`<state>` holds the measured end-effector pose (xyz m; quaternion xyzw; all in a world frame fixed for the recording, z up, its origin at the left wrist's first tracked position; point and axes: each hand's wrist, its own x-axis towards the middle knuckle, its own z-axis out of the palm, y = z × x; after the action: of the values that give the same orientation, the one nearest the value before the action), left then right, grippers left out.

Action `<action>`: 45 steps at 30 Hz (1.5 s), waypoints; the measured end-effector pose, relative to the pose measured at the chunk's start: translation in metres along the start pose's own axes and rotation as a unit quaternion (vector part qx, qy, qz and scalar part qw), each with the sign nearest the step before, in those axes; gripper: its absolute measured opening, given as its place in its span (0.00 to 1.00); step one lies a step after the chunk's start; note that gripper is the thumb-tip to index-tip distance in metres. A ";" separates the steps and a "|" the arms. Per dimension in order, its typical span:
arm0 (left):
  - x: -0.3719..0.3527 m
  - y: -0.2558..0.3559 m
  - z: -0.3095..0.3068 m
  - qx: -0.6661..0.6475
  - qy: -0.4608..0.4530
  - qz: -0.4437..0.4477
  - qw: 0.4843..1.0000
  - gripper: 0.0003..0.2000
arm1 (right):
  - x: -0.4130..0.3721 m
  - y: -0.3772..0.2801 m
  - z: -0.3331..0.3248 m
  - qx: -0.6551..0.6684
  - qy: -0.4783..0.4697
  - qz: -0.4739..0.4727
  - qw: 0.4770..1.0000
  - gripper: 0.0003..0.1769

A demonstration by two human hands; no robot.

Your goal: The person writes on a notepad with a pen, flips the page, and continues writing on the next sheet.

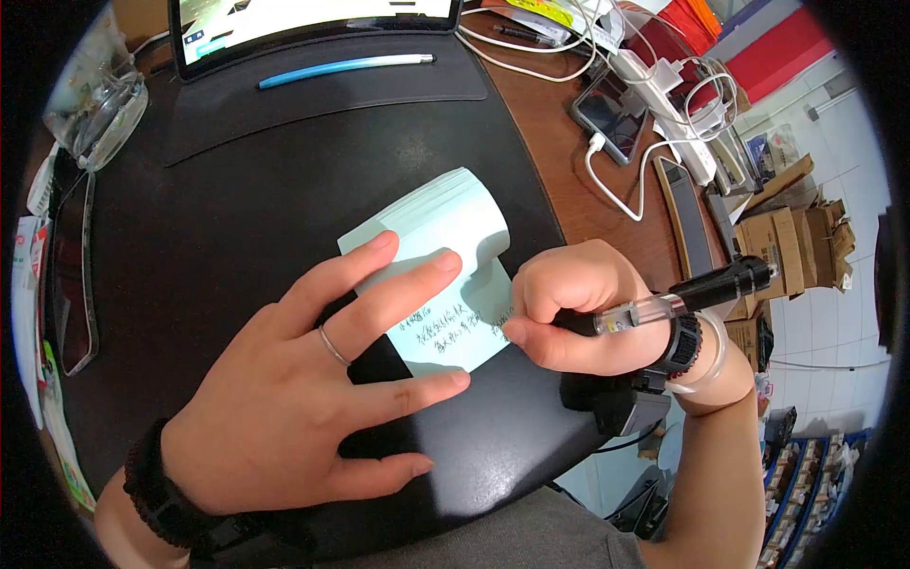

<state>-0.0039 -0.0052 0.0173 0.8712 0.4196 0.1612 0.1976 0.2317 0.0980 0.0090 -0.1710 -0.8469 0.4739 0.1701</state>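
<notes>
A pale green notepad point(431, 228) lies on the black desk mat, its upper page curled back at the right. Several lines of dark handwriting show on its lower part. My left hand point(313, 370), with a ring on one finger, lies spread over the pad's left side, fingertips touching the paper. My right hand point(588, 313) is closed around a pen point(664, 305) with a clear and black barrel. The pen's back end points right. Its tip is hidden behind the fingers at the pad's right edge, beside the writing.
A tablet point(313, 28) stands at the back, with a blue and white stylus point(346, 70) on its cover flap. Back right are a phone point(611, 114), a power strip point(668, 123) and tangled white cables. Glasses point(76, 275) lie at the left; cardboard boxes point(791, 242) are beyond the desk.
</notes>
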 end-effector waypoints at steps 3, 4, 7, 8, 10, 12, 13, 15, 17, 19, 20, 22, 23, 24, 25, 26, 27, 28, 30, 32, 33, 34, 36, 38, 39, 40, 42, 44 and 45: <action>0.000 0.000 0.000 0.000 -0.001 -0.001 1.000 0.27 | -0.001 0.002 0.001 -0.001 -0.004 -0.010 1.000 0.16; 0.000 0.000 0.000 0.002 -0.001 -0.001 1.000 0.26 | -0.001 0.002 0.001 0.000 0.004 -0.013 1.000 0.15; 0.000 0.000 0.000 -0.004 0.001 -0.003 1.000 0.26 | 0.000 0.001 -0.001 -0.019 0.014 -0.008 1.000 0.16; 0.000 0.000 0.001 -0.004 0.002 -0.002 1.000 0.26 | -0.001 0.001 -0.001 -0.019 0.014 -0.008 1.000 0.16; 0.000 0.000 0.001 0.000 0.002 0.001 1.000 0.26 | -0.001 0.001 -0.001 0.006 -0.005 0.000 1.000 0.16; 0.000 0.000 0.001 0.002 0.004 0.001 1.000 0.27 | -0.001 0.002 -0.001 0.000 0.006 -0.005 1.000 0.16; 0.000 0.000 0.001 0.003 0.004 0.002 1.000 0.27 | -0.001 0.002 -0.001 -0.005 0.018 -0.011 1.000 0.16; 0.000 0.000 0.001 0.001 0.002 0.000 1.000 0.27 | -0.001 0.002 -0.001 -0.001 0.012 -0.009 1.000 0.16; 0.000 0.000 0.001 0.000 0.001 -0.002 1.000 0.27 | -0.001 0.001 -0.001 0.003 0.005 -0.009 1.000 0.16; 0.000 0.000 0.001 -0.001 0.000 -0.003 1.000 0.27 | -0.001 0.000 -0.002 -0.010 0.011 0.008 1.000 0.16; 0.000 0.000 0.001 -0.001 0.000 -0.002 1.000 0.27 | -0.002 0.000 -0.002 -0.011 0.012 0.008 1.000 0.16; 0.000 0.000 0.001 0.002 -0.003 -0.004 1.000 0.28 | -0.001 0.000 -0.002 -0.016 0.014 -0.002 1.000 0.16; 0.000 0.000 0.001 0.003 -0.003 -0.003 1.000 0.28 | -0.001 0.000 -0.002 -0.017 0.015 -0.002 1.000 0.16; 0.000 0.000 0.001 0.002 -0.004 -0.004 1.000 0.28 | 0.000 0.000 -0.003 -0.019 0.008 -0.004 1.000 0.16; 0.000 0.000 0.000 0.001 -0.004 -0.005 1.000 0.28 | 0.000 0.000 -0.003 -0.021 0.002 -0.007 1.000 0.15; 0.000 0.000 0.000 0.002 -0.005 -0.005 1.000 0.28 | 0.000 0.000 -0.003 -0.021 0.003 -0.007 1.000 0.15; 0.000 0.000 0.000 -0.003 -0.004 -0.008 1.000 0.27 | -0.001 0.000 -0.003 -0.017 0.015 -0.001 1.000 0.15; 0.000 0.000 0.000 -0.007 -0.004 -0.011 1.000 0.27 | -0.001 0.000 -0.002 -0.012 0.026 0.006 1.000 0.15; 0.000 0.001 0.000 -0.002 -0.006 -0.010 1.000 0.27 | -0.001 0.000 -0.003 -0.019 0.017 0.001 1.000 0.15; 0.000 0.001 0.000 0.004 -0.007 -0.010 1.000 0.27 | -0.001 -0.001 -0.004 -0.025 0.007 -0.004 1.000 0.14; 0.000 0.001 0.000 0.003 -0.006 -0.011 1.000 0.27 | -0.001 -0.001 -0.004 -0.025 0.010 0.006 1.000 0.14; -0.001 0.001 0.000 0.002 -0.005 -0.012 1.000 0.27 | -0.001 -0.001 -0.004 -0.025 0.012 0.015 1.000 0.14; -0.001 0.001 0.000 0.001 -0.006 -0.013 1.000 0.27 | 0.000 -0.003 -0.004 -0.022 0.008 0.011 1.000 0.14; -0.001 0.001 0.000 0.000 -0.006 -0.013 1.000 0.27 | 0.000 -0.003 -0.005 -0.020 0.004 0.008 1.000 0.13; -0.001 0.002 0.000 0.000 -0.007 -0.015 1.000 0.27 | -0.001 -0.002 -0.005 -0.027 0.008 0.004 1.000 0.14; 0.000 0.002 0.000 0.001 -0.008 -0.016 1.000 0.27 | -0.001 -0.001 -0.005 -0.034 0.012 0.001 0.999 0.14; 0.000 0.002 0.000 0.000 -0.008 -0.016 1.000 0.28 | -0.003 0.000 -0.005 -0.021 0.027 0.009 0.999 0.14; 0.000 0.002 0.000 -0.002 -0.009 -0.017 1.000 0.28 | -0.003 0.000 -0.005 -0.007 0.041 0.018 0.999 0.13; 0.000 0.003 0.000 -0.001 -0.010 -0.020 1.000 0.28 | -0.003 0.000 -0.006 -0.018 0.032 0.019 0.999 0.13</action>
<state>-0.0024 -0.0070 0.0185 0.8639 0.4347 0.1491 0.2061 0.2368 0.1013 0.0115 -0.2051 -0.8461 0.4560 0.1849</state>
